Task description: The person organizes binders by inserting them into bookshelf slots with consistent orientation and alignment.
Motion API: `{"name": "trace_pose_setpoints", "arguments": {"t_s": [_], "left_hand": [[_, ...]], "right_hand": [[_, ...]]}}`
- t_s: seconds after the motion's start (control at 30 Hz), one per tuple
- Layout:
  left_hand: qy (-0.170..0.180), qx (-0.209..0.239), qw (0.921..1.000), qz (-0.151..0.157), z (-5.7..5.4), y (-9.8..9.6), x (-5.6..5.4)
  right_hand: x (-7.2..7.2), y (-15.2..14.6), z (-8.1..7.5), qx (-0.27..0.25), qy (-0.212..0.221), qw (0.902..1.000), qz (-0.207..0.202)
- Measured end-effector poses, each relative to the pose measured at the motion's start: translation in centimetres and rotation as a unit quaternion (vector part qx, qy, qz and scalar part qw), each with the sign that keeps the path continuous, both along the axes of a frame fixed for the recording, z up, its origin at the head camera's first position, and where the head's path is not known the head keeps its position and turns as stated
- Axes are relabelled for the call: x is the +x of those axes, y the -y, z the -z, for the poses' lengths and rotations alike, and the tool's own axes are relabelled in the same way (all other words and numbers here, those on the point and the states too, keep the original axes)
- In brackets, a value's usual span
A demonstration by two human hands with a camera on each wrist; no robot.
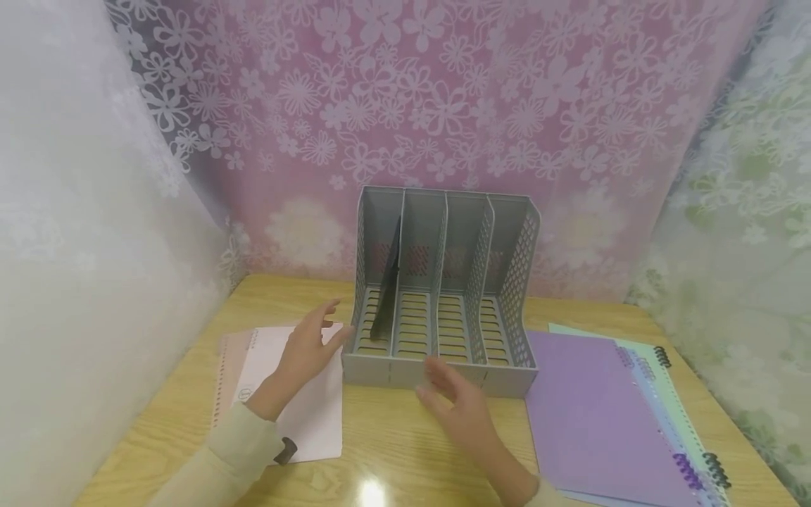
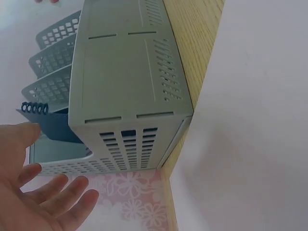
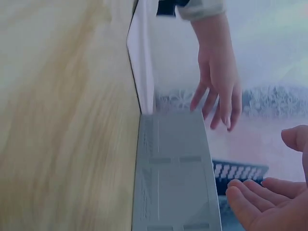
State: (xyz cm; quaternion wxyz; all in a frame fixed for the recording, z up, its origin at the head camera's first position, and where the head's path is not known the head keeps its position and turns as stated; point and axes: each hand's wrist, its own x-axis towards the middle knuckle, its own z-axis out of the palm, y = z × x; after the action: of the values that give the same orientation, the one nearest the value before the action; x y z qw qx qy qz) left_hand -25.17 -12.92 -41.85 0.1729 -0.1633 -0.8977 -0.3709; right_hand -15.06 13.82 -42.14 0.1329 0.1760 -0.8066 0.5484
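A grey four-slot file organizer [image 1: 418, 374] stands on the wooden table, its low front lip towards me. Inside its leftmost slot, a dark spiral notebook [image 1: 385, 296] leans against the first divider; its dark coil shows in the left wrist view. My left hand [image 1: 308, 355] hovers by the organizer's left front corner, above a pale pink notebook [image 1: 319, 429], with fingers loosely spread. In front of the lip is my right hand [image 1: 467, 412], thumb apart from its relaxed fingers. Neither hand holds anything. Both hands also appear in the right wrist view.
Under the pale pink notebook, a peach spiral notebook [image 1: 227, 355] sticks out on the left. To the organizer's right lies a stack with a purple notebook [image 1: 589, 415] on top and blue and green notebooks [image 1: 660, 374] below. Flowered curtains [image 1: 412, 98] hang behind and at both sides.
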Motion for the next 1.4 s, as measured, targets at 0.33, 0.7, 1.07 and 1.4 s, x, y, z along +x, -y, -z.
{"name": "trace_pose_setpoints", "arguments": {"t_s": [0.33, 0.7, 1.07, 1.4], "left_hand": [[0.037, -0.012, 0.9991, -0.017, 0.5, 1.9, -0.1], [0.074, -0.024, 0.9966, -0.025, 1.1, 3.7, -0.5], [0.130, -0.023, 0.9910, -0.024, 2.0, 6.1, -0.8], [0.136, -0.029, 0.9899, -0.031, 2.2, 8.4, -0.6]], "right_hand": [[0.0, 2.8, 0.3, -0.036, 0.118, 0.9887, -0.085], [-0.2, 4.8, 1.1, -0.045, 0.211, 0.9684, -0.125], [-0.4, 7.0, 2.2, -0.077, 0.282, 0.9466, -0.136], [-0.8, 7.8, 3.1, -0.118, 0.318, 0.9306, -0.137]]}}
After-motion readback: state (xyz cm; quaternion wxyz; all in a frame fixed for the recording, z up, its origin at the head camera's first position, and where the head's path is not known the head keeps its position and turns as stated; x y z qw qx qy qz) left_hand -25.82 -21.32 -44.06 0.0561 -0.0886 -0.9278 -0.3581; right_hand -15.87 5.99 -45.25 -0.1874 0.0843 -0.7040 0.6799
